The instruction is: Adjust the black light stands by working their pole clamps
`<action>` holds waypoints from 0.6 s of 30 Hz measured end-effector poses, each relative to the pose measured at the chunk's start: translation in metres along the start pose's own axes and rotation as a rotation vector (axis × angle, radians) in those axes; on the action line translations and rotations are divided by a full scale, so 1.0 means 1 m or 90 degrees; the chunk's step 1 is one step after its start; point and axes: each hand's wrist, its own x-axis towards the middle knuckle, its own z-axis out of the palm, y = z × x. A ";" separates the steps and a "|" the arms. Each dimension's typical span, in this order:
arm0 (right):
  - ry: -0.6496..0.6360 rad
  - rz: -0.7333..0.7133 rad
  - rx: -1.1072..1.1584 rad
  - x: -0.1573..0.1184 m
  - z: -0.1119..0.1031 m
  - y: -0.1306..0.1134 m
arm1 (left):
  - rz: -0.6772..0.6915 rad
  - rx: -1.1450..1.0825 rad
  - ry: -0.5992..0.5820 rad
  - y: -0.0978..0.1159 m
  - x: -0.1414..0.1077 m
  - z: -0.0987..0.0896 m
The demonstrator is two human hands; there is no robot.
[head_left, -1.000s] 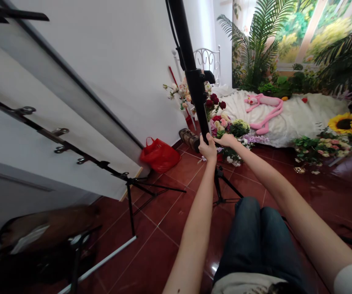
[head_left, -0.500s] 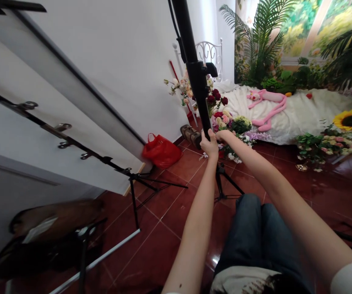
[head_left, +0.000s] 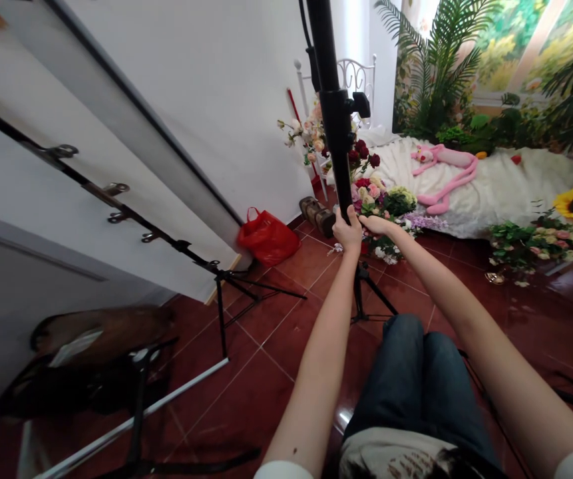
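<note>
A black light stand rises in front of me, its pole leaning slightly and its top out of the picture. My left hand is wrapped around the lower pole, thumb up. Right beside it, my right hand is closed against the pole's right side; its fingertips and the part they grip are hidden. A locking knob sticks out from the collar higher up. Below my hands, the stand's spread legs rest on the red tiles.
Flowers crowd behind the stand. A pink plush toy lies on a white-draped bed. To the left are a red bag, a black stand with clips, a white tube and a dark bag.
The whole view has shifted slightly, so the stand and my hands appear a little further right. Both hands keep their places on the pole.
</note>
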 end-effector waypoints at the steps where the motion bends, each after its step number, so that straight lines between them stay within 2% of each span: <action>1: 0.004 -0.007 0.011 -0.003 0.001 0.000 | 0.002 0.008 0.002 0.000 0.000 0.000; 8: 0.067 -0.065 0.043 -0.012 0.007 0.002 | 0.006 0.040 0.002 0.001 0.001 -0.001; 15: 0.112 -0.109 0.131 -0.016 0.023 0.014 | 0.013 0.046 0.007 0.001 0.002 0.000; 18: 0.141 -0.116 0.219 -0.018 0.029 0.019 | 0.014 0.044 0.007 0.001 0.002 0.000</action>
